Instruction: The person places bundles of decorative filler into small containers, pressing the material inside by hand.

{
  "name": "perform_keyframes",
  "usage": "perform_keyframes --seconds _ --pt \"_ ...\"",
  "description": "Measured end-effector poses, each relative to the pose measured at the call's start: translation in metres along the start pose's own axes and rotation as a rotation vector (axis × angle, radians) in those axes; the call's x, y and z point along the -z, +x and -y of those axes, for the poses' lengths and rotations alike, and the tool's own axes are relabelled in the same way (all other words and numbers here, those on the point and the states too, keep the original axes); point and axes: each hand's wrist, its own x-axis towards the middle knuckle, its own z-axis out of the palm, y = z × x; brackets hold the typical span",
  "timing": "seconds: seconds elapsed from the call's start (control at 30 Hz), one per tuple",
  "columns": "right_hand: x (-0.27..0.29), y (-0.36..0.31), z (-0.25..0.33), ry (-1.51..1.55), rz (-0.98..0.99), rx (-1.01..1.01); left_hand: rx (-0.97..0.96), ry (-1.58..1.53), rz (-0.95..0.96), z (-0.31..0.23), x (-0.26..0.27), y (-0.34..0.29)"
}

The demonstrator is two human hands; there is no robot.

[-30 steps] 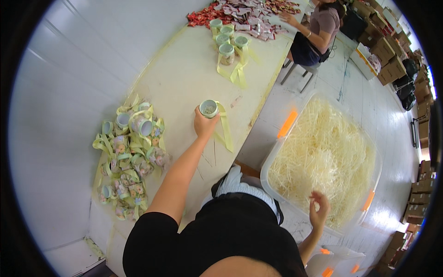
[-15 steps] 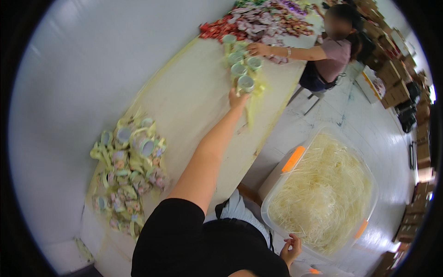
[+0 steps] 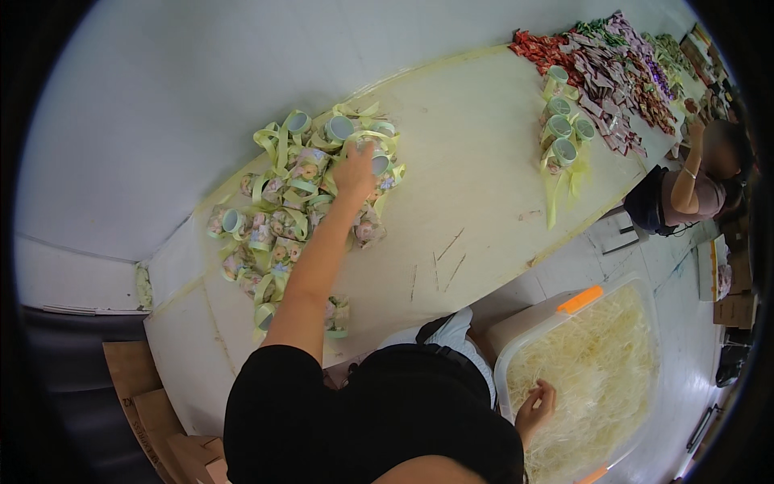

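Observation:
My left hand [image 3: 355,173] reaches onto a heap of small flower-printed round boxes [image 3: 284,250] with pale green rims and yellow ribbons. It touches the heap's upper right, beside an upright open box [image 3: 379,165]. Its fingers are blurred, and I cannot tell if they grip a box. My right hand [image 3: 536,407] hangs above a clear plastic tub [image 3: 501,379] of pale yellow shredded filler [image 3: 597,363]. Its fingers are loosely bent and apart, with nothing in them. Several more round boxes [image 3: 563,152] stand grouped upright at the table's far right.
Heaped red, pink, green and purple wrapped pieces [image 3: 605,77] cover the far end of the long white table [image 3: 459,161]. A co-worker [image 3: 685,189] sits at its right edge. The tub has orange latches [image 3: 580,299]. Cardboard boxes [image 3: 153,411] stand at lower left.
My left hand has left the far group of round boxes and come back to the near heap. The view has turned left. The co-worker's arm has drawn away from the far group.

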Motion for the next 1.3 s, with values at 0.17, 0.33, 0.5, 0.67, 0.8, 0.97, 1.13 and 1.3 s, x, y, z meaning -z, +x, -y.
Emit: perform_keyframes --seconds 0.17,0.33,0.5,0.67,0.8,0.97,1.13,1.3 --pt "0.004 0.023 0.015 0.0 0.039 0.079 -0.197 -0.038 -0.24 0.06 -0.031 0.032" --pt "0.009 0.014 0.006 0.014 -0.034 0.026 -0.072 0.215 0.06 0.034 0.003 0.041" --pt "0.015 -0.006 -0.031 -0.128 -0.176 -0.01 -0.317 -0.096 -0.257 0.022 0.025 0.035" --pt "0.012 0.016 -0.034 -0.518 -0.244 -0.13 -0.184 -0.494 0.421 -0.035 0.046 -0.047" --pt "-0.004 0.012 -0.053 -0.527 0.181 -0.435 -0.445 -0.065 0.42 -0.046 -0.067 -0.045" --pt "0.014 -0.003 -0.072 -0.375 -0.127 -0.202 -0.307 -0.103 0.37 -0.056 -0.091 -0.069" --pt "0.063 0.014 -0.028 -0.319 -0.416 -0.157 -0.318 -0.309 0.028 -0.078 -0.053 -0.1" --pt "0.102 0.006 0.003 0.003 -0.737 -0.167 -0.725 -0.882 0.315 -0.146 -0.002 -0.172"
